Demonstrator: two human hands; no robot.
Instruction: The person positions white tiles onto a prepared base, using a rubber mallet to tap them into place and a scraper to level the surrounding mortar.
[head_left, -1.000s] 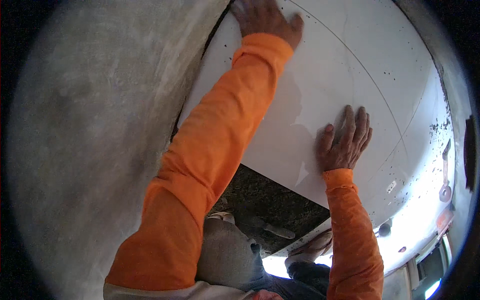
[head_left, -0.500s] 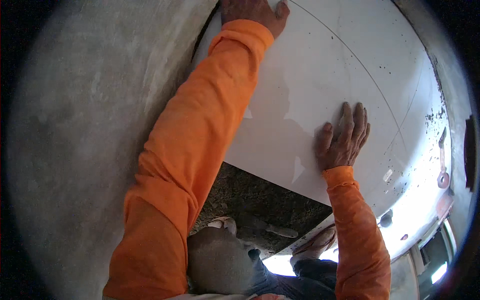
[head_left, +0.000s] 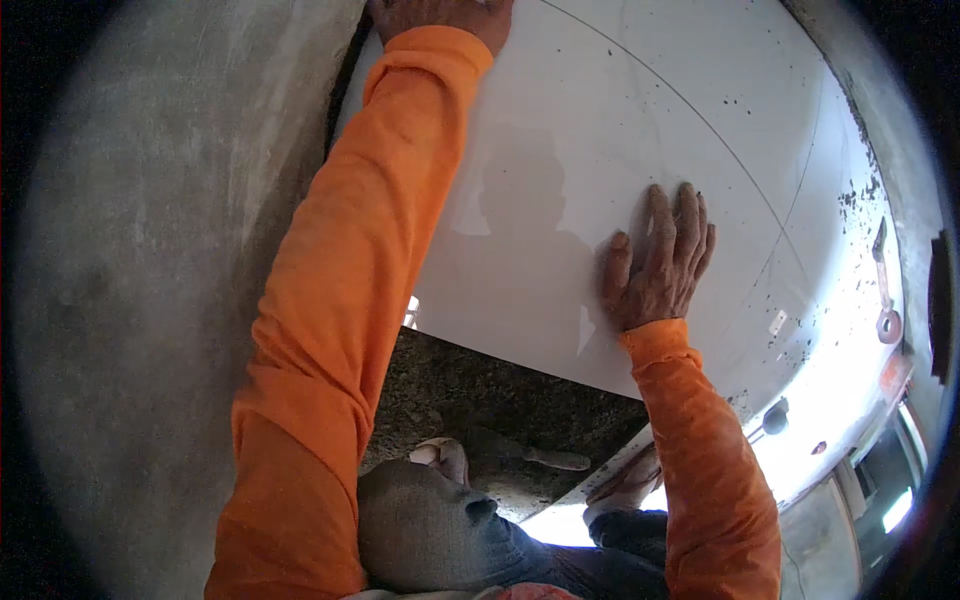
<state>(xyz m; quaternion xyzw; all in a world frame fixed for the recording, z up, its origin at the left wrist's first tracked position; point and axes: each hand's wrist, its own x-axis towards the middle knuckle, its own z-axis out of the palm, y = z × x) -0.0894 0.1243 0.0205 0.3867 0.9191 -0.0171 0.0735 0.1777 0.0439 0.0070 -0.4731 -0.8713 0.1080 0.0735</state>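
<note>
Large glossy white floor tiles [head_left: 560, 310] spread in front of me, with thin dark joint lines. My right hand [head_left: 660, 262] lies palm down on the tile, fingers stretched and thumb apart, holding nothing. My left hand [head_left: 445, 14] rests at the far left of the tile beside the wall. The top of the picture cuts off most of its fingers; the part that shows lies over the tile with nothing seen in it. Between the near tile edge and my legs is a patch of dark, rough mortar or soil [head_left: 500, 392].
A grey plastered wall [head_left: 150, 250] rises along the left. A trowel [head_left: 555, 460] lies on the dark patch near my foot. At the right are a long-handled tool [head_left: 881, 270], a roll of tape [head_left: 889, 326] and a dark rounded object [head_left: 775, 417]. Dark crumbs dot the tiles.
The view has shifted, so the tile and both hands sit a little further left. The left hand has gone higher, partly out of the picture. The right hand stays flat on the tile.
</note>
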